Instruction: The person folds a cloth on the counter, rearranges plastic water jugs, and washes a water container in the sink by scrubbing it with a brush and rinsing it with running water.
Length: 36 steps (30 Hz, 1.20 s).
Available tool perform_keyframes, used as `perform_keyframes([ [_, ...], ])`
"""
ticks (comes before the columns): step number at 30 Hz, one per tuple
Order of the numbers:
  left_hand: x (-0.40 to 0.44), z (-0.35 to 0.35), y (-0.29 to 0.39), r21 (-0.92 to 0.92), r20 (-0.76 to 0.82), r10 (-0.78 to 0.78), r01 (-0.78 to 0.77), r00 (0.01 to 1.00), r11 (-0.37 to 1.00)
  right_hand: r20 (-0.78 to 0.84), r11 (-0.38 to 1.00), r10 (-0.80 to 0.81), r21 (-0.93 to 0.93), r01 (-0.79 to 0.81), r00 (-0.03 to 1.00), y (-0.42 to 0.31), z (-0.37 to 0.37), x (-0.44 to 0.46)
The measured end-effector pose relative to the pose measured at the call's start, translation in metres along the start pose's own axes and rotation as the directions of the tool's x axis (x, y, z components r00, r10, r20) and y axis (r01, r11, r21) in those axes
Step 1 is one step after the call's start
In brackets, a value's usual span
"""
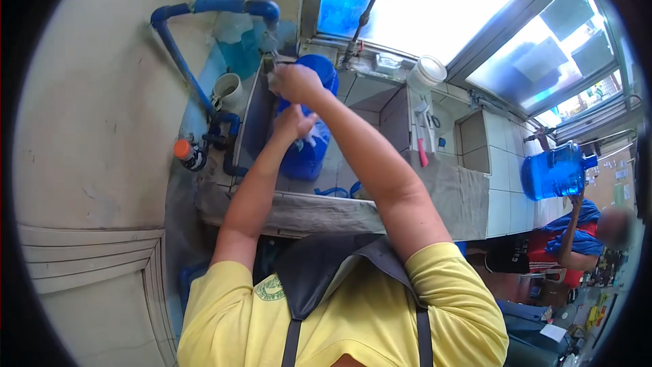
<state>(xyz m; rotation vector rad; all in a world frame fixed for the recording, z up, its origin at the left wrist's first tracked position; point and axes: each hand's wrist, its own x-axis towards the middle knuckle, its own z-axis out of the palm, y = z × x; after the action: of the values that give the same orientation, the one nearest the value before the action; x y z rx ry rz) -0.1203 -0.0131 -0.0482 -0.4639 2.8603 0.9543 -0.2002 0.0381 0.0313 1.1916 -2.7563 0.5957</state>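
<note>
A large blue plastic container (302, 160) lies in the tiled sink (360, 98), under both of my hands. My right hand (299, 85) is closed over the container's upper part, near the falling water; a whitish edge shows beside its fingers, too unclear to name. Just below it, my left hand (293, 124) rests against the container with its thumb spread from the fingers. White suds (314, 134) cling to the blue surface by that thumb. Above the sink's left corner, a blue pipe (221, 5) ends in a spout with water running down.
A white mug (229, 88) and an orange-capped bottle (190, 154) stand left of the sink. A white tub (428, 71) and a pink-handled tool (422, 151) are on the right. A grey cloth (448, 187) covers the front ledge. Far right, another person (567, 241) holds a blue water jug (553, 171).
</note>
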Motion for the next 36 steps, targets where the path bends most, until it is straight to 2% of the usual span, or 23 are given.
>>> perform_keyframes([
  [1, 0.014, 0.007, -0.013, 0.008, 0.009, -0.011, 0.011, 1.0, 1.0, 0.007, 1.0, 0.003, 0.014, -0.003, 1.0, -0.006, 0.0, -0.001],
  [3, 0.041, 0.026, -0.041, -0.347, -0.078, 0.127, -0.146, 0.989, 0.926, -0.119, 0.977, 0.066, 0.211, -0.039, 0.991, -0.01, -0.011, -0.004],
  [5, 0.041, -0.008, -0.051, -0.685, 0.157, 0.045, 0.076, 0.987, 0.724, -0.234, 0.921, 0.179, 0.381, -0.079, 0.956, -0.017, -0.025, -0.027],
  [6, 0.037, -0.011, -0.057, -0.683, 0.169, 0.038, 0.089, 0.985, 0.725, -0.224, 0.918, 0.187, 0.387, -0.089, 0.957, -0.018, -0.019, -0.046],
  [8, 0.033, -0.016, -0.065, -0.774, 0.15, -0.013, 0.126, 0.989, 0.62, -0.498, 0.801, 0.383, 0.599, -0.01, 0.778, -0.022, -0.003, -0.092],
  [10, 0.026, -0.017, -0.069, -0.847, 0.137, -0.062, 0.15, 0.989, 0.511, -0.409, 0.859, 0.312, 0.506, -0.072, 0.857, -0.017, 0.035, -0.15],
  [11, 0.019, -0.014, -0.07, -0.878, 0.134, -0.087, 0.159, 0.987, 0.452, -0.174, 0.824, 0.39, 0.504, -0.258, 0.904, -0.012, 0.062, -0.177],
  [13, -0.006, 0.0, -0.07, -0.925, 0.138, -0.136, 0.177, 0.981, 0.336, -0.274, 0.847, 0.455, 0.428, -0.317, 0.847, 0.011, 0.105, -0.212],
  [15, -0.01, 0.008, -0.065, -0.902, 0.154, -0.127, 0.191, 0.98, 0.387, -0.063, 0.655, 0.697, 0.462, -0.598, 0.714, 0.083, 0.156, -0.23],
  [16, -0.013, 0.008, -0.066, -0.883, 0.155, -0.12, 0.192, 0.981, 0.427, -0.062, 0.638, 0.712, 0.472, -0.608, 0.699, 0.097, 0.145, -0.224],
  [17, -0.012, 0.009, -0.063, -0.863, 0.155, -0.111, 0.189, 0.982, 0.469, 0.186, 0.359, 0.851, 0.476, -0.803, 0.491, 0.111, 0.133, -0.216],
  [18, -0.012, 0.007, -0.062, -0.843, 0.149, -0.102, 0.18, 0.984, 0.507, 0.419, 0.054, 0.877, 0.401, -0.915, 0.235, 0.118, 0.123, -0.213],
  [19, -0.009, 0.007, -0.059, -0.825, 0.141, -0.095, 0.17, 0.985, 0.539, 0.42, 0.044, 0.878, 0.408, -0.912, 0.23, 0.112, 0.122, -0.208],
  [20, -0.007, 0.008, -0.057, -0.806, 0.136, -0.095, 0.166, 0.986, 0.568, 0.186, 0.386, 0.848, 0.425, -0.819, 0.496, 0.094, 0.128, -0.2],
  [21, -0.002, 0.006, -0.058, -0.786, 0.129, -0.096, 0.161, 0.987, 0.597, -0.046, 0.684, 0.694, 0.355, -0.638, 0.718, 0.079, 0.138, -0.193],
  [23, 0.008, 0.0, -0.056, -0.741, 0.108, -0.092, 0.142, 0.99, 0.656, -0.156, 0.879, 0.424, 0.31, -0.363, 0.892, 0.053, 0.156, -0.19],
  [25, 0.014, -0.001, -0.05, -0.693, 0.088, -0.084, 0.121, 0.993, 0.711, -0.096, 0.853, 0.368, 0.431, -0.295, 0.925, 0.033, 0.087, -0.204],
  [26, 0.012, -0.001, -0.046, -0.669, 0.074, -0.078, 0.107, 0.994, 0.736, -0.102, 0.851, 0.37, 0.436, -0.293, 0.923, 0.057, 0.102, -0.218],
  [28, 0.009, -0.003, -0.041, -0.623, 0.037, -0.07, 0.078, 0.997, 0.778, -0.02, 0.642, 0.685, 0.488, -0.591, 0.728, 0.112, 0.149, -0.237],
  [33, 0.016, 0.002, -0.025, -0.502, -0.033, -0.068, 0.042, 0.997, 0.864, 0.163, 0.583, 0.705, 0.419, -0.696, 0.69, 0.12, 0.117, -0.2],
  [34, 0.013, 0.004, -0.021, -0.478, -0.049, -0.06, 0.03, 0.997, 0.878, -0.115, 0.734, 0.611, 0.454, -0.506, 0.783, 0.101, 0.112, -0.186],
  [35, 0.007, 0.007, -0.017, -0.451, -0.062, -0.051, 0.018, 0.997, 0.892, -0.386, 0.856, 0.468, 0.422, -0.299, 0.795, 0.081, 0.105, -0.173],
  [36, 0.0, 0.011, -0.014, -0.424, -0.074, -0.042, 0.007, 0.996, 0.906, -0.389, 0.855, 0.469, 0.424, -0.298, 0.793, 0.082, 0.081, -0.163],
])
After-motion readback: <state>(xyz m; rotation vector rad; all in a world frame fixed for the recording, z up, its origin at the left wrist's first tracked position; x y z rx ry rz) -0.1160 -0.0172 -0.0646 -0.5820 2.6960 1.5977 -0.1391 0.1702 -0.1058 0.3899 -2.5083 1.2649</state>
